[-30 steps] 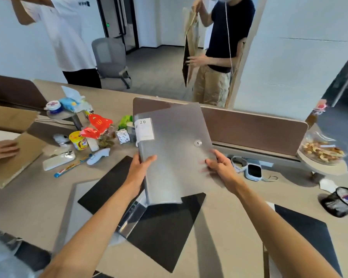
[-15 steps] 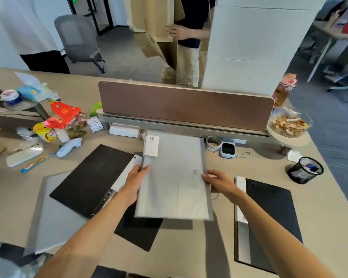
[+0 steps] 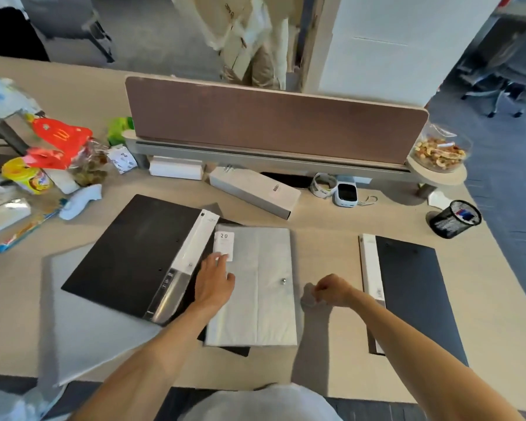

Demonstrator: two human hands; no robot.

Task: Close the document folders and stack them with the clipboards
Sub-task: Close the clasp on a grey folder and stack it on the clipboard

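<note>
Far left on the table (image 3: 331, 238): snack clutter, red fast-food wrappers (image 3: 62, 138), a yellow cup (image 3: 28, 175), a toothbrush (image 3: 25, 230).

Next, a pale grey sheet-like folder (image 3: 82, 317) flat near the front edge. On top of it, a black folder (image 3: 128, 253), cover up, white spine strip and metal clip along its right edge, long axis tilted from lower left toward upper right.

Centre: translucent grey document folder (image 3: 255, 284), closed, snap button (image 3: 284, 281) near its right edge, white label reading "20" (image 3: 224, 246) at upper left. Flat, partly over another black sheet, left edge touching the black folder's spine. Long axis straight away from the body.

Left hand (image 3: 214, 282) palm down on the grey folder's left part, fingers spread and flat, fingertips at the label; pressing, not clamped around anything.

Right hand (image 3: 328, 290) just beside the folder's right edge, off it, fingers curled loosely together, apparently empty.

Further right, well apart: second black folder (image 3: 407, 293), white spine on its left edge, long axis away from the body. Beyond it, a black mesh pen cup (image 3: 454, 218). At the back, a brown divider panel (image 3: 271, 120) and a white box (image 3: 252, 192).

Judgement: grey folder closed and set down; second black folder lies to the right, nearer the right hand, spine facing it, a likely next pick for stacking.
</note>
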